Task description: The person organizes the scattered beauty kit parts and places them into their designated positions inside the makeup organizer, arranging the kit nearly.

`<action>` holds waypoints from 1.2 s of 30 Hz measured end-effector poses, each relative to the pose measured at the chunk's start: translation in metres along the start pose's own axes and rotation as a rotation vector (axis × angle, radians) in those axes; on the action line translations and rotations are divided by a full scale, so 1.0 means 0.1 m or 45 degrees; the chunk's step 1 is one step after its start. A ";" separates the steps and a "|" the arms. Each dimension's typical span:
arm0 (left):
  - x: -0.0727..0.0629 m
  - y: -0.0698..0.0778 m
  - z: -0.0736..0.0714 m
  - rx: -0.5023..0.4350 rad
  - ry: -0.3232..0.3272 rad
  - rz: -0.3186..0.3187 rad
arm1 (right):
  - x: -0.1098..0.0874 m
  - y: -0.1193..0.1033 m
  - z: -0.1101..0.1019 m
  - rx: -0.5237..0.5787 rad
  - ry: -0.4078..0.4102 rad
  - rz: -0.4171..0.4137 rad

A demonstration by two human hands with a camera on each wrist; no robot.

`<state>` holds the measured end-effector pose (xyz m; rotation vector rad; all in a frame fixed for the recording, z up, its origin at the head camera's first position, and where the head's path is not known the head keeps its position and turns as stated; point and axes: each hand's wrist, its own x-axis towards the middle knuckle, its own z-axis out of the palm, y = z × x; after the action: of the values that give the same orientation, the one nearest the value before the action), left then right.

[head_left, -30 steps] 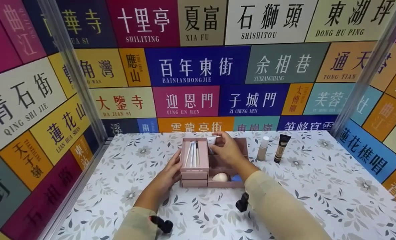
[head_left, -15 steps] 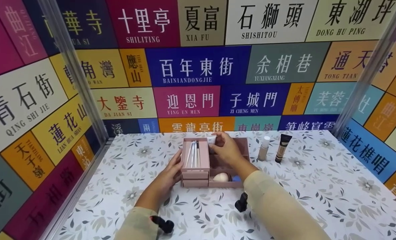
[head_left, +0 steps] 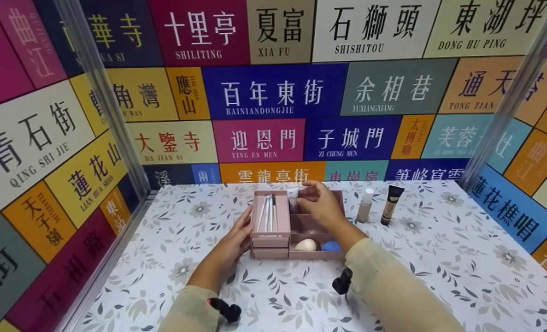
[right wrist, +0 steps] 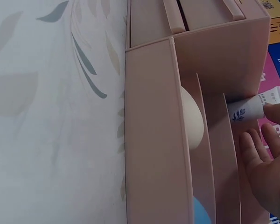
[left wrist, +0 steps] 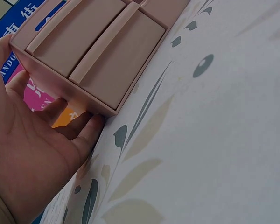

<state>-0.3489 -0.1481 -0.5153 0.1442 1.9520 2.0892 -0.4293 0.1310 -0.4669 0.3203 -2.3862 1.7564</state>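
A pink cosmetics organizer (head_left: 271,252) stands on the table. Fingers of my left hand (head_left: 231,240) rest against its left side; the left wrist view shows this hand (left wrist: 42,144) with the fingers spread along the drawer unit's wall. A white tube (head_left: 292,197) stands upright in the rear compartment, beside the brush tray. Right beside the tube is my right hand (head_left: 321,205), fingers loosely bent. In the right wrist view one fingertip of that hand (right wrist: 270,168) is at the edge of the tube (right wrist: 247,109), while the other fingers are away from it.
Several makeup brushes (head_left: 267,214) lie in the organizer's top tray. A cream sponge (head_left: 306,245) and a blue sponge (head_left: 331,246) sit in the front compartments. To the right stand a bottle with a white cap (head_left: 364,207) and a black-and-beige tube (head_left: 391,206).
My right hand has shifted slightly right, its fingers loosening from the white tube, which stays in the rear compartment. More of the blue sponge shows. My left hand stays put.
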 end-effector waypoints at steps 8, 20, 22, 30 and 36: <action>-0.01 0.01 0.01 -0.028 0.015 -0.015 | -0.13 -0.01 -0.27 0.059 -0.010 0.007; 0.00 0.01 0.01 -0.038 0.028 -0.029 | -0.36 0.06 -0.75 0.048 0.039 0.018; 0.00 0.00 0.01 -0.040 0.025 -0.024 | -0.38 0.07 -0.83 0.040 0.042 0.019; 0.01 -0.01 0.02 -0.036 -0.003 0.047 | -0.47 0.17 -1.13 0.014 0.050 0.059; 0.02 0.00 0.03 -0.052 0.013 0.033 | -0.53 0.21 -1.37 -0.020 0.057 0.055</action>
<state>-0.3501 -0.1446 -0.5156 0.1516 1.9220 2.1491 -0.3832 0.2716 -0.4592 0.2269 -2.3923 1.7428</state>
